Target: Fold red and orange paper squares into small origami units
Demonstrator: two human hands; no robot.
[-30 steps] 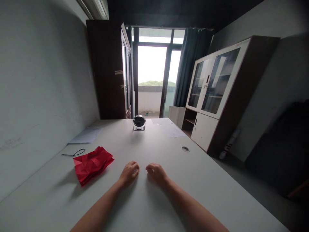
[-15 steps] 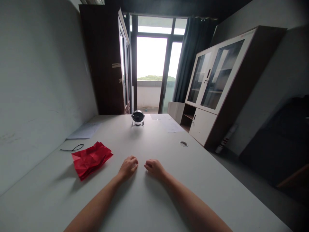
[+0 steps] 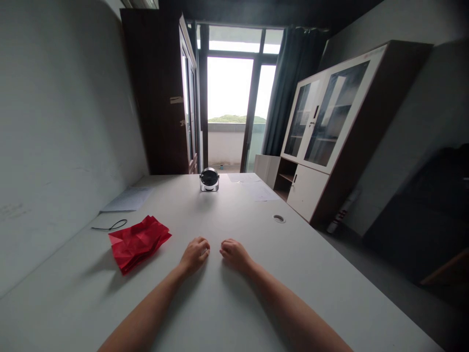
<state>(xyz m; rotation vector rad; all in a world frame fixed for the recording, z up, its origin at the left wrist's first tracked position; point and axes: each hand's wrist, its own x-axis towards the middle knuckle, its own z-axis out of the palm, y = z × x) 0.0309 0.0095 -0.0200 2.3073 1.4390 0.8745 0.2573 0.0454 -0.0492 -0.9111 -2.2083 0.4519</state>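
Note:
My left hand (image 3: 195, 254) rests on the white table (image 3: 205, 313), its fingers loosely curled in with nothing seen in them. Just across a narrow gap, my right hand (image 3: 234, 254) lies on the tabletop too, closed in a loose fist that shows no object. To the left of my left hand, and apart from it, is a red creased, folded thing (image 3: 141, 243) that looks like a flattened bag. Beyond both hands stands a round dark device (image 3: 209, 179) in a silver bracket stand.
A thin black looped tie (image 3: 112, 225) lies behind the red thing. Papers (image 3: 126, 199) lie by the left wall, and more sheets (image 3: 259, 190) at the far right. A round cable hole (image 3: 279, 219) is near the right edge. A glass-door cabinet (image 3: 311, 127) stands beyond.
My right hand has shifted very slightly, its fingers a little higher on the tabletop. My left hand and the objects have stayed put.

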